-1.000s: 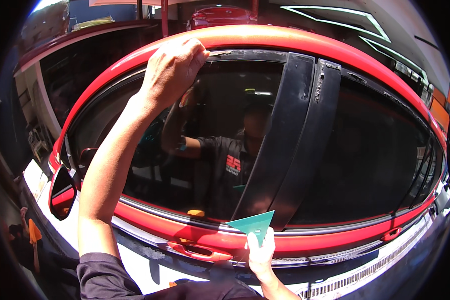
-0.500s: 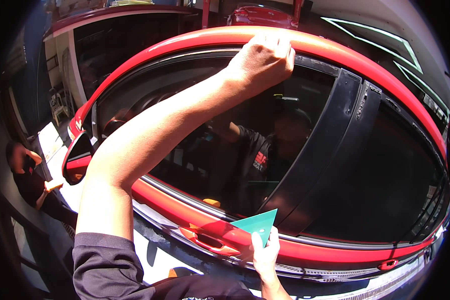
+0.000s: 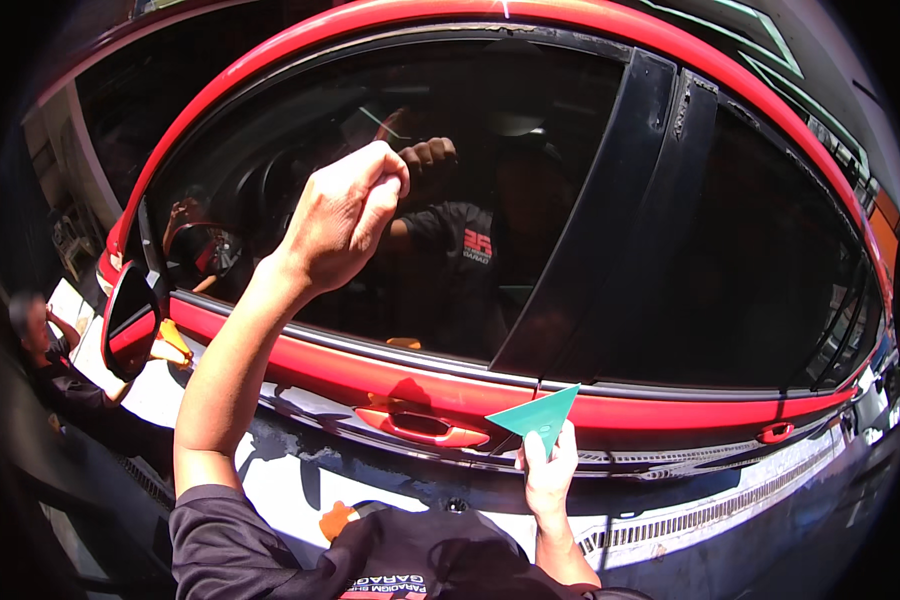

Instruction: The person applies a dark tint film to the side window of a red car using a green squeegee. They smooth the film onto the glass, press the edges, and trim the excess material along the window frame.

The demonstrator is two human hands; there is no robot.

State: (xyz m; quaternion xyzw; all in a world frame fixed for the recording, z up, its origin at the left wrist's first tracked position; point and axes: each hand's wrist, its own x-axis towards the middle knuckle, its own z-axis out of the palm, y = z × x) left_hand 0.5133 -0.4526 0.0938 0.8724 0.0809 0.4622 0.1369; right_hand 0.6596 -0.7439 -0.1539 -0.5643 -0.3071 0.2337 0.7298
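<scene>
Left hand (image 3: 345, 215): raised before the front window (image 3: 510, 230), fingers curled into a fist; whether anything lay inside the curl could not be told
Window gap: the reflected fist (image 3: 428, 155) showed apart from the real one, so the knuckles seemed clear of the glass
Right hand (image 3: 551, 470): thumb and fingers pinched the green card (image 3: 542, 412) near its bottom corner
Card's place: in front of the car's lower side, just right of the red door handle (image 3: 460, 437); contact with the paint could not be told
Good grip: a light, steady pinch probably suited so thin a sheet, its long edge left free and its sharp corners kept off the paint
Good reach: a loose wrist and knuckles off the pane seemed wise
Card's make: flat, smooth, triangular, likely stiff plastic
Glass: dark, glossy, mirror-like
Pillar (image 3: 610, 200): black, smooth, slanting; the black strip (image 3: 668, 170) beside it had a rough, flaky patch near its top
Red door (image 3: 315, 372): shiny, gently curved
</scene>
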